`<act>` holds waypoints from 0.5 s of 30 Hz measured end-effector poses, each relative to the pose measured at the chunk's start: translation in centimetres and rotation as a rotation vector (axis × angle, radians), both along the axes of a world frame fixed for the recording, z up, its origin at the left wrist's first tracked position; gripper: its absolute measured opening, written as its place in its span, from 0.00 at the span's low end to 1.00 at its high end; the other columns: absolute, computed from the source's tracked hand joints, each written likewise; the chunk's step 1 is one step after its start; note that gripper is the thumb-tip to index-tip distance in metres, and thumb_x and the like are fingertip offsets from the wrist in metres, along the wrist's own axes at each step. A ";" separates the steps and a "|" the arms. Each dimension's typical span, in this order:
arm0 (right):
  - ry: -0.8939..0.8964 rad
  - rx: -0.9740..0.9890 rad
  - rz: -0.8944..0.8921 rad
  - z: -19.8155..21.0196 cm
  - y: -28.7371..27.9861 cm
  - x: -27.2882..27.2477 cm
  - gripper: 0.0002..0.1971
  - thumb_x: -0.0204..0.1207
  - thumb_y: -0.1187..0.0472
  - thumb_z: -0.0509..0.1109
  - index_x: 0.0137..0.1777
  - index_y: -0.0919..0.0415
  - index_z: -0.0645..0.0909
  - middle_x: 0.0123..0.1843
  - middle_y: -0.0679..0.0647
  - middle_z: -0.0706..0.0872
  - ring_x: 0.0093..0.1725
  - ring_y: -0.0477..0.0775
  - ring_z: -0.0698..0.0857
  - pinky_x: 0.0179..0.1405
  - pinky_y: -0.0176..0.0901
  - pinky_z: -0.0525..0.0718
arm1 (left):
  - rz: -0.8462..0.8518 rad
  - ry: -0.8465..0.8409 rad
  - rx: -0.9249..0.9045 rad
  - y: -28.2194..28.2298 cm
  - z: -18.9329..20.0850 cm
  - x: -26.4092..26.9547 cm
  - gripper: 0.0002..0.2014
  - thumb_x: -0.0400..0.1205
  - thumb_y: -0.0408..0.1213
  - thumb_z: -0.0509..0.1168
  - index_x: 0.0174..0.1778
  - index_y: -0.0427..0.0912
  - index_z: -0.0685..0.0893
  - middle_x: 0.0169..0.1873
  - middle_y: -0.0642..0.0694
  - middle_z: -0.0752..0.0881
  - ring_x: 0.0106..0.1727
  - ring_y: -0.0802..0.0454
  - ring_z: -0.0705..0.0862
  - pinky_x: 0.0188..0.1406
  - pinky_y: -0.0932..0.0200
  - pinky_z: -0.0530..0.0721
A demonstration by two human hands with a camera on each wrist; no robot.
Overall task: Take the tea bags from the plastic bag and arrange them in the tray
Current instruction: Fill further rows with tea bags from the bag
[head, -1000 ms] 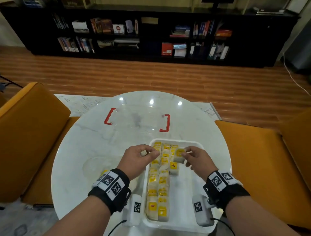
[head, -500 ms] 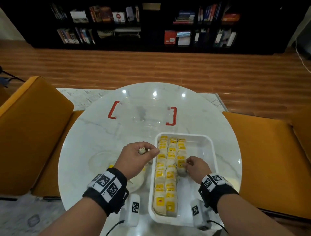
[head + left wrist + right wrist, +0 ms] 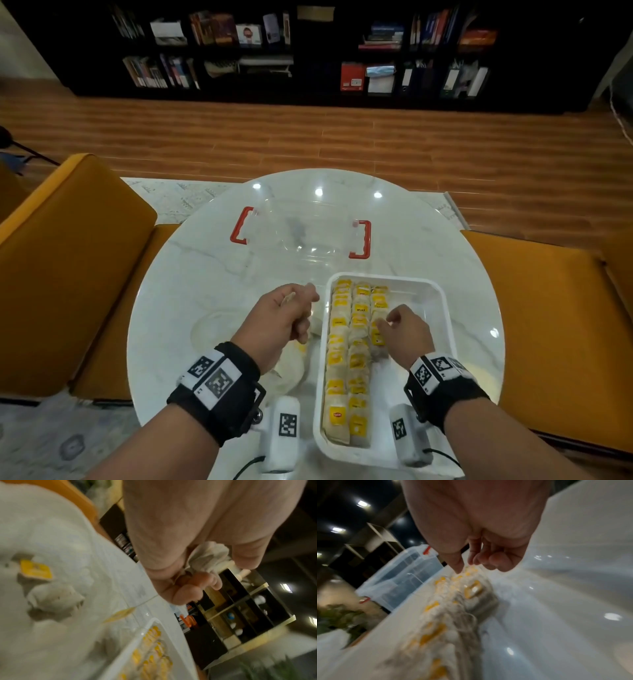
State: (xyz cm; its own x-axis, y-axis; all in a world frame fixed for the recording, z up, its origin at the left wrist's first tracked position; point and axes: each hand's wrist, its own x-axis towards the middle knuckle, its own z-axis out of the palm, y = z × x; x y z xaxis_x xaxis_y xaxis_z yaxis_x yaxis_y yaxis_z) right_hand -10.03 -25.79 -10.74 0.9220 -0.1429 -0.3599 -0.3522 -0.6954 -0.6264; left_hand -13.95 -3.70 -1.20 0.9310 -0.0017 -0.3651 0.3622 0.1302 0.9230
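At 3 o'clock from my left hand (image 3: 286, 317), just beside it, lies the tray (image 3: 438, 310), its long axis from 6 to 12. This hand pinches one tea bag (image 3: 208, 557). My right hand (image 3: 402, 330), fingers loosely curled and empty, touches the short third row (image 3: 378, 317), so I judge it nearer. More bags wait in the plastic bag (image 3: 289, 368) on the worktop (image 3: 205, 274).

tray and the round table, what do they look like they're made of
Tray: probably glossy white plastic, with smooth moulded walls, rounded corners and soft highlights.
Table: looks like polished white marble or a marble-look top, with faint grey veins and sharp mirror-like reflections of the ceiling lights; real stone or imitation cannot be told.
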 end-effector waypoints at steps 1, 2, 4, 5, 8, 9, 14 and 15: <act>-0.070 0.085 0.020 1.2 0.6 0.0 0.06 0.78 0.55 0.69 0.49 0.55 0.77 0.43 0.49 0.82 0.44 0.50 0.80 0.43 0.39 0.73 | 0.028 0.039 -0.149 0.0 0.5 0.2 0.21 0.74 0.55 0.68 0.44 0.37 0.82 0.30 0.46 0.76 0.27 0.50 0.73 0.30 0.54 0.77; -0.132 0.175 0.059 2.3 1.4 0.0 0.04 0.77 0.57 0.70 0.50 0.53 0.78 0.43 0.47 0.82 0.43 0.50 0.81 0.44 0.39 0.75 | 0.041 0.068 -0.273 0.0 1.1 0.4 0.21 0.75 0.55 0.65 0.44 0.37 0.82 0.32 0.45 0.78 0.28 0.50 0.75 0.30 0.54 0.78; -0.215 0.326 0.208 4.7 2.8 -0.1 0.10 0.74 0.63 0.71 0.51 0.47 0.81 0.45 0.44 0.85 0.43 0.47 0.82 0.45 0.38 0.80 | 0.042 0.094 -0.457 0.1 2.4 0.8 0.22 0.78 0.57 0.60 0.46 0.38 0.81 0.35 0.42 0.82 0.30 0.47 0.79 0.32 0.53 0.82; -0.219 0.397 0.294 5.9 3.4 -0.2 0.15 0.72 0.65 0.71 0.53 0.44 0.80 0.48 0.43 0.86 0.45 0.45 0.83 0.47 0.38 0.82 | 0.037 0.094 -0.527 0.1 2.9 1.0 0.24 0.80 0.58 0.58 0.47 0.37 0.81 0.37 0.40 0.83 0.32 0.45 0.81 0.34 0.51 0.84; -0.125 0.563 0.507 8.7 4.8 -0.5 0.24 0.64 0.61 0.70 0.60 0.39 0.78 0.58 0.39 0.85 0.58 0.38 0.82 0.56 0.33 0.80 | 0.024 0.079 -0.682 0.3 3.9 1.5 0.28 0.82 0.61 0.55 0.50 0.36 0.81 0.43 0.36 0.86 0.40 0.40 0.85 0.43 0.47 0.87; -0.078 0.575 0.549 9.0 5.2 -0.5 0.25 0.64 0.59 0.70 0.62 0.40 0.77 0.61 0.39 0.84 0.61 0.37 0.81 0.59 0.32 0.79 | 0.024 0.078 -0.722 0.3 4.3 1.6 0.28 0.82 0.61 0.54 0.51 0.36 0.81 0.44 0.35 0.86 0.42 0.39 0.85 0.44 0.46 0.87; -0.063 0.460 0.605 9.6 6.2 -1.5 0.07 0.80 0.53 0.69 0.56 0.45 0.84 0.54 0.37 0.87 0.55 0.35 0.83 0.61 0.37 0.79 | 0.086 0.085 -0.783 0.4 5.1 2.3 0.23 0.84 0.56 0.56 0.55 0.36 0.81 0.47 0.34 0.85 0.45 0.37 0.87 0.52 0.45 0.85; -0.078 0.464 0.601 9.8 6.2 -1.7 0.05 0.82 0.55 0.66 0.50 0.47 0.85 0.49 0.40 0.89 0.53 0.38 0.85 0.60 0.40 0.81 | 0.108 0.096 -0.771 0.6 4.9 2.5 0.22 0.84 0.54 0.57 0.55 0.37 0.81 0.48 0.34 0.85 0.45 0.38 0.87 0.53 0.44 0.85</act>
